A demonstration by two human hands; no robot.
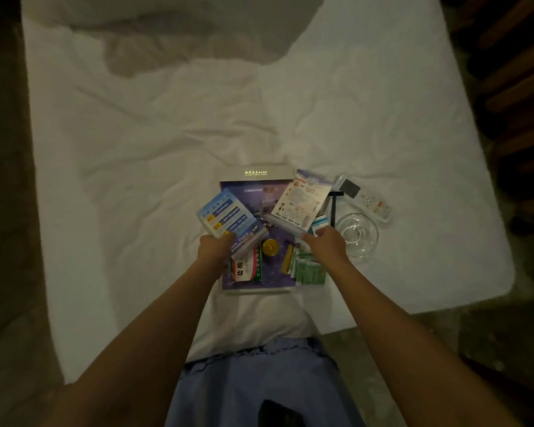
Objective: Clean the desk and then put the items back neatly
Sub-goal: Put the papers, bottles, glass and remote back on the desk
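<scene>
On the creased white sheet [136, 149], our left hand [215, 246] pinches a glossy blue card [225, 215]; our right hand [327, 243] pinches a pale one [302, 200]. Both hover over a flat purple folder [259, 282], round glass dish [356, 234] alongside.

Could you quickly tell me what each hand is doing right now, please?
Left hand: grip closed on the blue card.
Right hand: grip closed on the white card.

A bed [136, 143] covered by a rumpled white sheet was seen from above. Directly on the sheet were laid a purple-faced folder [256, 280] — itself heaped with smaller packets — a clear glass dish [356, 234] just to its right, and a white remote control [372, 201] beside the dish.
</scene>
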